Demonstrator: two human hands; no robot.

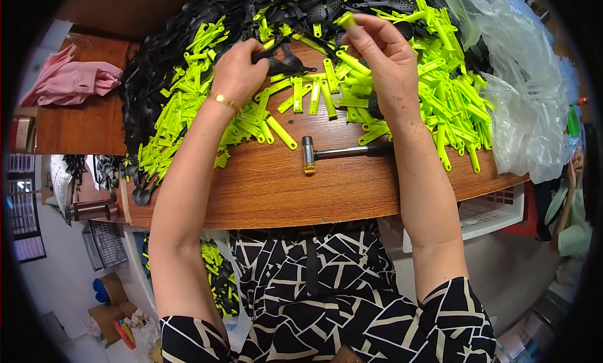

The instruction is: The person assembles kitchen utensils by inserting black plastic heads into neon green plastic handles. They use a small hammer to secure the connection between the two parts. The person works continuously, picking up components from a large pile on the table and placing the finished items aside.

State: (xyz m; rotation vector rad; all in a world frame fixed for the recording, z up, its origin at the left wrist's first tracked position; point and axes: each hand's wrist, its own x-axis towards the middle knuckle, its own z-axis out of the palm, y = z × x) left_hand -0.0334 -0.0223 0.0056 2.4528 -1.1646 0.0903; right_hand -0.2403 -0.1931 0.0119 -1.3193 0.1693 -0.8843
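Observation:
My left hand [236, 67] is closed at the edge of a heap of black kitchen utensil heads [323, 8], some of them slotted or perforated. A black utensil head [274, 47] is pinched between its thumb and fingers, partly hidden by them. Raised over the right side of the table, my right hand [391, 61] grips a lime-green plastic handle [345, 20] between thumb and fingers. Below the hands, several loose lime-green handles [315, 96] lie on the wood. A small mallet [308, 154] with a metal head and yellow tip rests nearer to me.
Piles of lime-green handles lie left [179, 118] and right [449, 96] on the wooden table [270, 196]. Clear plastic bags [524, 111] drape over the right edge. A pink cloth [75, 77] is at left, a white crate [493, 212] under the right edge. Another person [571, 203] is far right.

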